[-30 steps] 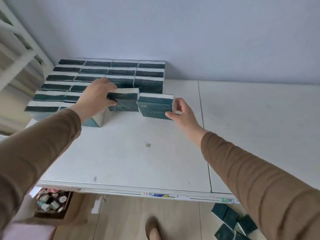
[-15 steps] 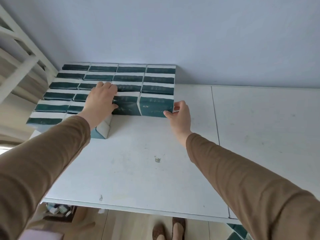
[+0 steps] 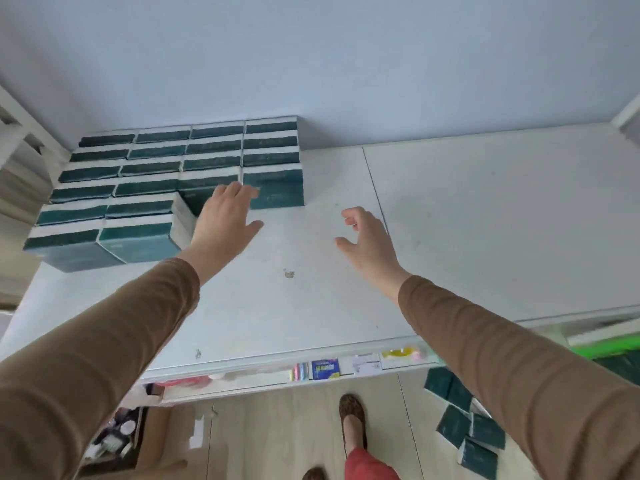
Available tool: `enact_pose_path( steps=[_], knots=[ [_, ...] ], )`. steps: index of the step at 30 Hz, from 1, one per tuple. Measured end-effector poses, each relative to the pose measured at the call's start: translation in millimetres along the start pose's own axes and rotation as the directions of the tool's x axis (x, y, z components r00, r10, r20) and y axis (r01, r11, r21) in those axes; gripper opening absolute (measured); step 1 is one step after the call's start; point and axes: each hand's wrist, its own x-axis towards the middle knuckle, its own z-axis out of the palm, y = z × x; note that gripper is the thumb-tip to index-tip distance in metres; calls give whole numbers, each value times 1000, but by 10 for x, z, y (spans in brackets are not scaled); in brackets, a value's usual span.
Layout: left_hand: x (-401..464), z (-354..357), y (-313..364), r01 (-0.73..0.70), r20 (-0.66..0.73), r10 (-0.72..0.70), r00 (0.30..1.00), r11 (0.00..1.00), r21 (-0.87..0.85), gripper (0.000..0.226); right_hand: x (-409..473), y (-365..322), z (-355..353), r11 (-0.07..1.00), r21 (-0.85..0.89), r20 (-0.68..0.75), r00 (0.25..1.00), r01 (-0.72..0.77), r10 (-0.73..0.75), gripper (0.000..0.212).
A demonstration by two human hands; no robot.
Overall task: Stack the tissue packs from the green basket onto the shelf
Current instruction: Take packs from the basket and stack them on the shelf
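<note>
I saw the pale wall [image 3: 346, 57] filling the top of the view, and under it the white shelf [image 3: 485, 220] spreading wide from left to right, its surface scuffed and marked by a thin seam. The block of stacked tissue packs [image 3: 156, 168], dark green with white tops, sat in the shelf's back left corner against the wall, in stepped rows four across. The front right pack [image 3: 277, 192] of that block stood at its near right corner, touching its neighbours. My two brown sleeves [image 3: 104, 341] reached in from the bottom edges.

My left hand [image 3: 225, 220] was released, its fingers straight and spread, the fingertips lying over the front face of the packs just left of the front right pack; I could not tell whether they touched it. My right hand [image 3: 367, 240] hung over bare shelf, well apart from the stack, loosely curled and grasping nothing.

Below the shelf edge I saw the wood floor [image 3: 277, 427] and one brown shoe [image 3: 351, 414]. More loose packs [image 3: 460, 420] lay on the floor at lower right, beside a blurred bright green basket [image 3: 616, 351] at the right edge. Small coloured items [image 3: 323, 368] sat on a lower ledge under the shelf, too blurred to make out.
</note>
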Motion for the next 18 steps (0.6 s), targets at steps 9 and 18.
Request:
enact_pose_path(
  steps=[9,18],
  knots=[
    [-797,478,1789,-276,144,308,941,939,-207,47,-1738,741,-1006,958,-275,-132,990,-83,48,42],
    [-1300,1157,4094,-475,211,546,811,825,-307,44,-3128,2220,-2154,899,-289,-269,929,-330,254,39]
  ],
)
